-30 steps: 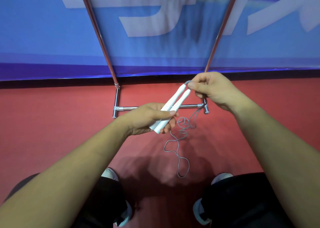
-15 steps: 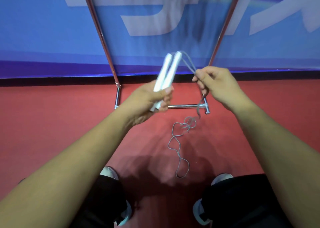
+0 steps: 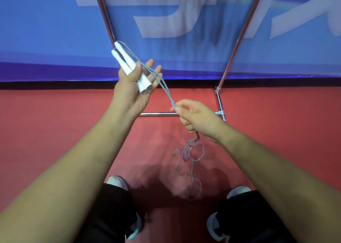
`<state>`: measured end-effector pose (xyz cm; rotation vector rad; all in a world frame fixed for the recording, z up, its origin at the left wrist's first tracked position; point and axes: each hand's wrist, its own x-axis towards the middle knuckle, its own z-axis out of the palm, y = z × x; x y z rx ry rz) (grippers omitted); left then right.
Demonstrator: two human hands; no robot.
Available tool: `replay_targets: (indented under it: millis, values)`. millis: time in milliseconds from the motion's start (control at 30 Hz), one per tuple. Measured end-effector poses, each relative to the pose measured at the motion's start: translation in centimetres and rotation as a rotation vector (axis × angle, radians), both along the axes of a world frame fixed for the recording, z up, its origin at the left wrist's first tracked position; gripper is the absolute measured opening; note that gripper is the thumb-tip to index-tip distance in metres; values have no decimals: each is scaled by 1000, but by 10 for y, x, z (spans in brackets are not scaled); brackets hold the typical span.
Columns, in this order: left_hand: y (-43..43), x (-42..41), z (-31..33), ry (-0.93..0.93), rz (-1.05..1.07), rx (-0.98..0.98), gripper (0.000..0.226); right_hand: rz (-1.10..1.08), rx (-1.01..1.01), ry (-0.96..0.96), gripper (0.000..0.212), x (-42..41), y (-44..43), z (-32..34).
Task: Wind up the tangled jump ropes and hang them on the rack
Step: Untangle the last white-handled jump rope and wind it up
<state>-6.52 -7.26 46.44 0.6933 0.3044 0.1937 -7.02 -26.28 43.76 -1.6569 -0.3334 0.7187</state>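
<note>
A blue banner [image 3: 55, 39] with large white lettering fills the far side. Below it lies the red floor [image 3: 55, 123], whose far edge meets the banner's dark base.

The rack [image 3: 158, 114] stands at that far edge. Its two chrome poles lean up across the banner, and a low crossbar joins them just above the floor.

Two bare forearms reach forward from the near corners. Between them, at the near edge, are black trousers [image 3: 114, 215] and pale shoes [image 3: 116, 181].

The left hand [image 3: 132, 93] is raised palm-up in front of the banner's lower edge, by the left pole. Its fingers [image 3: 150, 63] are spread nearly straight, and the thumb lies across the jump rope's two white handles [image 3: 127, 65], pinning them side by side against the palm. The handles point up and to the left.

The right hand [image 3: 199, 117] is lower, over the crossbar. It pinches the grey cord [image 3: 162, 84] between thumb and forefinger, with the other fingers curled round the cord below.

From the handles' upper ends the two strands of cord bend over and run taut across the left fingertips, down to the right-hand pinch. Below the right hand the cord hangs in a loose tangle [image 3: 191, 154] of loops. Its lowest loop is near the right shoe, and I cannot tell whether it touches the floor.
</note>
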Motion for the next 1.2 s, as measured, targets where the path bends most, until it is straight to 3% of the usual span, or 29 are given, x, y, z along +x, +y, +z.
replay_targets:
  millis: [200, 333, 500, 567, 667, 767, 833, 1000, 1100, 1200]
  values:
    - [-7, -2, 1, 157, 6, -108, 39, 47, -97, -7, 21, -9, 8, -7]
    - [-6, -2, 1, 208, -68, 34, 39, 117, -131, -64, 22, -12, 12, 0]
    - [-12, -5, -1, 138, -166, -49, 30, 188, -168, -126, 22, -19, 12, 12]
    - [-12, -3, -3, 188, -75, 78, 24, 195, -177, -168, 21, -16, 9, 18]
    - [-13, 1, -14, 193, -22, 426, 11, 245, -271, -279, 18, -12, 3, 24]
    - [-15, 1, -25, 205, -45, 853, 20, 339, -321, -262, 11, -10, -6, 31]
    - [-16, 1, -28, 282, -75, 1032, 22, 298, -318, -262, 9, -5, -16, 38]
    - [-19, -2, -30, 465, -248, 1015, 11, 252, -311, -317, 7, 8, -32, 57]
    - [-24, -8, -29, 443, -546, 1031, 6, 163, -330, -370, 6, 16, -41, 60]
    - [-24, -13, -28, 381, -685, 1116, 11, 96, -394, -443, 12, 26, -53, 63]
